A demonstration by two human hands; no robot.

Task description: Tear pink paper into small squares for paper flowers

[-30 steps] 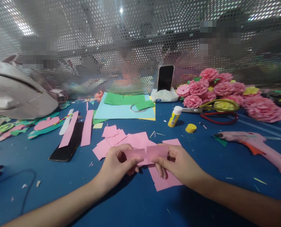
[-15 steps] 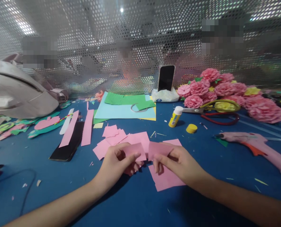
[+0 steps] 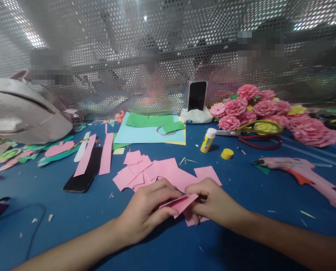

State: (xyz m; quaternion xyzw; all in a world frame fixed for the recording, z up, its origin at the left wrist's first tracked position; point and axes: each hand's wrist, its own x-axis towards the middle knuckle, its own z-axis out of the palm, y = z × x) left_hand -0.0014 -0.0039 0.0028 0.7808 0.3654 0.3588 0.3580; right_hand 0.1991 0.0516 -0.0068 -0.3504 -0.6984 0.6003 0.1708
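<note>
Between both hands is a pink paper piece (image 3: pixel 181 204), bent or layered into a narrow V. My left hand (image 3: pixel 147 209) pinches its left end, thumb in front and fingers behind. At the right end, my right hand (image 3: pixel 214 199) is closed on the paper with its fingers curled; whether it holds a second piece cannot be made out. Loose pink paper pieces (image 3: pixel 145 169) lie spread just beyond my hands. Another pink piece (image 3: pixel 208 174) rests beyond my right hand, and one more is partly hidden under it.
A glue stick (image 3: pixel 208 140) stands uncapped near its yellow cap (image 3: pixel 227 154). Scissors (image 3: pixel 247 132), a pink glue gun (image 3: pixel 306 175) and pink paper flowers (image 3: pixel 252 107) are on the right. Left are a phone (image 3: pixel 84 177), pink strips (image 3: pixel 106 154) and a bag (image 3: pixel 29 111).
My hands have come together and lower. The two pink pieces held apart before now meet or overlap between my fingers. The view has shifted slightly.
</note>
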